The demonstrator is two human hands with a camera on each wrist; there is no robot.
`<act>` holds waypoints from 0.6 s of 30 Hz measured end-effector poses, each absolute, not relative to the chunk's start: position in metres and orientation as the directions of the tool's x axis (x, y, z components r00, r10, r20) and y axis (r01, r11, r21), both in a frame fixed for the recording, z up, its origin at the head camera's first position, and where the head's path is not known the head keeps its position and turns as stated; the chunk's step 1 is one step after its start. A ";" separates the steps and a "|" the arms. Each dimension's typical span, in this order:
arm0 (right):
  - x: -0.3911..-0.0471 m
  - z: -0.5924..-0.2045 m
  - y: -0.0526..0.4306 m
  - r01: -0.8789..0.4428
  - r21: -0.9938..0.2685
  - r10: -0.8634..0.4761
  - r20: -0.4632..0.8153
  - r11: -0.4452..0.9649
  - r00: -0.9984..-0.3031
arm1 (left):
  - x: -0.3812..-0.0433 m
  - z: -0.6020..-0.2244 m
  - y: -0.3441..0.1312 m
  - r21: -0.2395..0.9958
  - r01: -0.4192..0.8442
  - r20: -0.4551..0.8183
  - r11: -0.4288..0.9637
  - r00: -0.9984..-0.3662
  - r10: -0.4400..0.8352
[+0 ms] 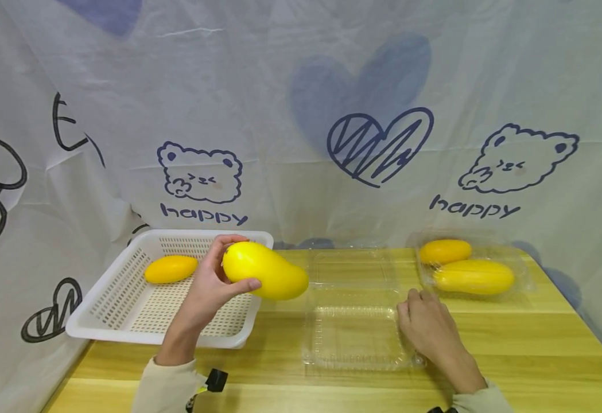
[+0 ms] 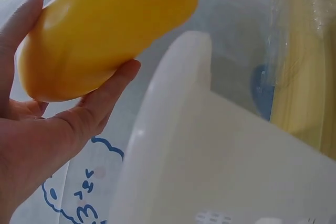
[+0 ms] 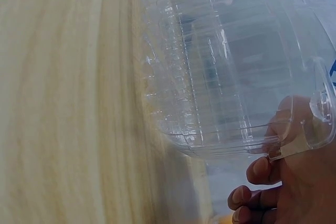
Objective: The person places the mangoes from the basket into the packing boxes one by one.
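Left wrist; yellow fruit (image 2: 107, 32) partly out-of-frame

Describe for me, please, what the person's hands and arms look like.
The left hand and right hand are ungloved. The left sleeve and right sleeve are pale beige. On the left one sit a small black block and a yellow bit; another dark piece, cut off, shows by the right one.

Soft, even light; wrist views dimmer than head view.
Pale sheen on yellow fruit (image 2: 105, 35); bright glints along ridges of clear container (image 3: 241, 77); grey shadow on table (image 3: 63, 98) beneath; white basket (image 2: 163, 124), near left wrist camera, soft in focus.
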State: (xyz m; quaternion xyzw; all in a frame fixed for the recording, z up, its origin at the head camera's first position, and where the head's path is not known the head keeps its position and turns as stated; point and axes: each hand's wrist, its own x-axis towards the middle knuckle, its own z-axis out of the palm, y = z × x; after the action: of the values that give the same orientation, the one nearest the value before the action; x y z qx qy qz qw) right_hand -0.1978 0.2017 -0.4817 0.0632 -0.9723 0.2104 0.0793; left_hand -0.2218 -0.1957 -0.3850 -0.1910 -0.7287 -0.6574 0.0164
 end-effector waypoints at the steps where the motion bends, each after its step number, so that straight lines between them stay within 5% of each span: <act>1: -0.198 -0.482 0.202 -0.156 -0.401 -0.090 0.178 0.903 -0.980 | -0.222 -0.386 -0.195 0.951 0.302 0.276 0.066 -0.926 0.259; 18: -0.198 -0.484 0.203 -0.161 -0.406 -0.094 0.179 0.900 -0.979 | -0.218 -0.385 -0.180 0.905 0.345 0.271 0.247 -0.918 0.290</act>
State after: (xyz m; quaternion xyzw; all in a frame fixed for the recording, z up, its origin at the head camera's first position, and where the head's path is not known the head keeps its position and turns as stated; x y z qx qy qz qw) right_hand -0.1983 0.2027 -0.4840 0.0656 -0.9715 0.2143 0.0775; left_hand -0.2181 -0.1804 -0.3855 -0.2013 -0.7893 -0.5796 0.0238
